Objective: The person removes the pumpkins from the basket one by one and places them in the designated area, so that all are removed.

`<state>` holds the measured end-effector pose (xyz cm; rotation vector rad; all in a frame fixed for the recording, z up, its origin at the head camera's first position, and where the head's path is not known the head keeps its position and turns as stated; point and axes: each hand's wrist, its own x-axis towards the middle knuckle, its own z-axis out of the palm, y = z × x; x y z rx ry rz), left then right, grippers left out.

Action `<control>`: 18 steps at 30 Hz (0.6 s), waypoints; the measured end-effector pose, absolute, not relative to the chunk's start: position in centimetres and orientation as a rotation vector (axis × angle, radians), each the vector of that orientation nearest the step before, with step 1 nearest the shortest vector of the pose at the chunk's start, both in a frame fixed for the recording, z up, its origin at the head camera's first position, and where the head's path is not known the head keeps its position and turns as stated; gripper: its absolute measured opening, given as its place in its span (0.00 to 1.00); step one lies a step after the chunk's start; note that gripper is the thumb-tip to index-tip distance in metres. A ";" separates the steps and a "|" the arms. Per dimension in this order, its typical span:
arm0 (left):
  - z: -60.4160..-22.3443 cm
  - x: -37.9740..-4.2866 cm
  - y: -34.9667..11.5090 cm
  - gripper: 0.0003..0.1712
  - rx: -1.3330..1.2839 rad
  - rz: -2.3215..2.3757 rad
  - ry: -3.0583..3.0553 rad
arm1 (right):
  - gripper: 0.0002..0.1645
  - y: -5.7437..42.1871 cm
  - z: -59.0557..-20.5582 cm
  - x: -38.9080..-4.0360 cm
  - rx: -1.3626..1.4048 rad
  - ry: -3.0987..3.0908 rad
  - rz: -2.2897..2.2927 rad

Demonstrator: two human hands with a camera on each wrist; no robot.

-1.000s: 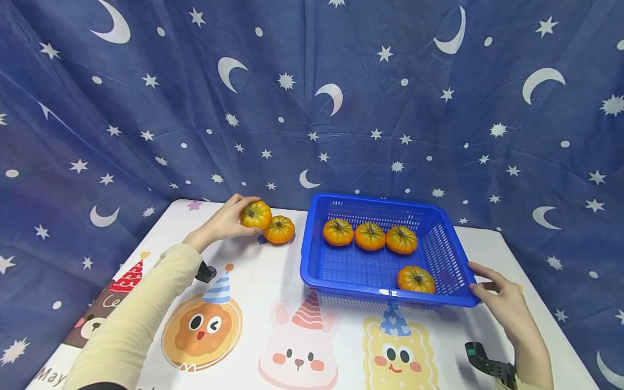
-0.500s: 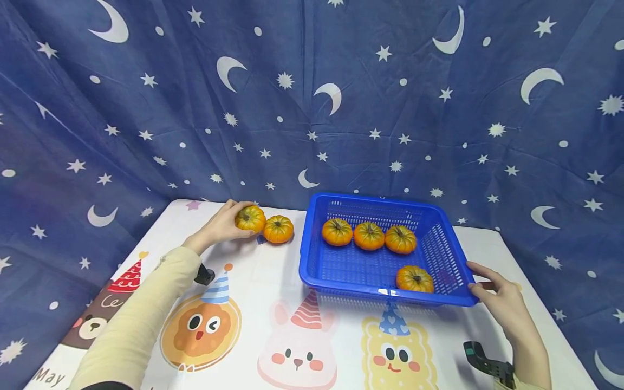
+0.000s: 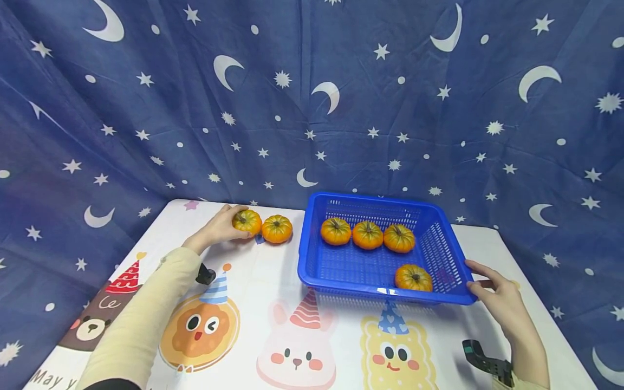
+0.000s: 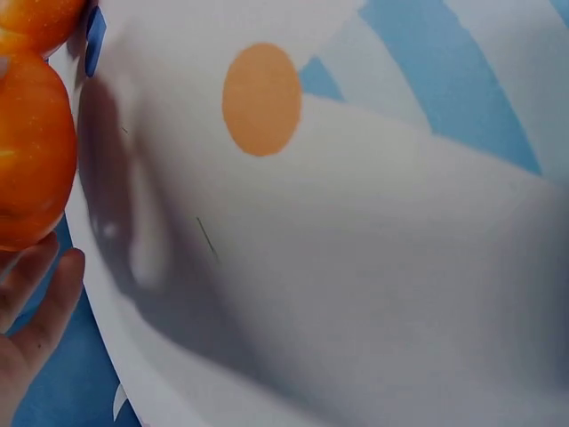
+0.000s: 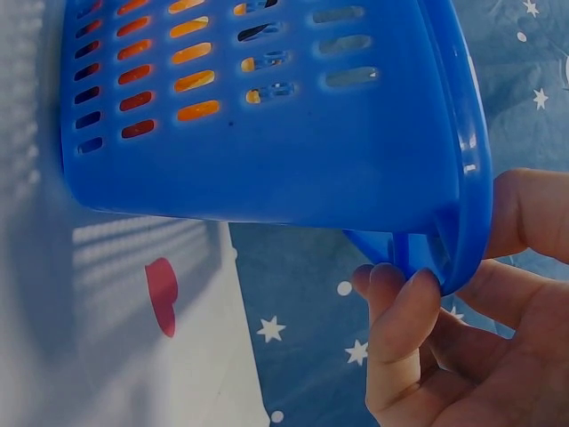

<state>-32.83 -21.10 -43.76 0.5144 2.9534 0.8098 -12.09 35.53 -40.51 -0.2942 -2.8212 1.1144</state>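
Note:
My left hand (image 3: 220, 225) holds a small orange pumpkin (image 3: 247, 222) at the table's back left, its fingers round the left side. Right beside it sits a second pumpkin (image 3: 277, 228). The left wrist view shows the held pumpkin (image 4: 31, 151) at the left edge, with fingertips (image 4: 62, 276) against it. On the right, my right hand (image 3: 502, 303) pinches the near right corner of a blue plastic basket (image 3: 351, 268); the right wrist view shows thumb and fingers at its rim (image 5: 476, 169). Inside the basket are three pumpkins in a back row and another pumpkin (image 3: 413, 278) at front right.
A white tablecloth (image 3: 273, 287) printed with cartoon faces covers the table. Behind it hangs a dark blue curtain (image 3: 273, 162) with moons and stars, close to the basket's back rim. Each wrist wears a black camera mount.
My left hand has lowered the pumpkin and shifted it slightly left, so it now stands level beside the second pumpkin. The right hand stays at the basket corner.

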 end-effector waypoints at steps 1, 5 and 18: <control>-43.8 -32.9 -21.1 0.46 0.519 0.805 2.950 | 0.30 35.5 -40.5 -12.1 -0.294 -2.821 1.115; -44.0 -33.0 -21.0 0.46 0.512 0.798 2.928 | 0.30 35.6 -40.5 -12.1 -0.291 -2.816 1.114; -44.4 -33.4 -21.2 0.52 0.442 0.832 2.861 | 0.30 35.5 -40.5 -12.0 -0.249 -2.795 1.122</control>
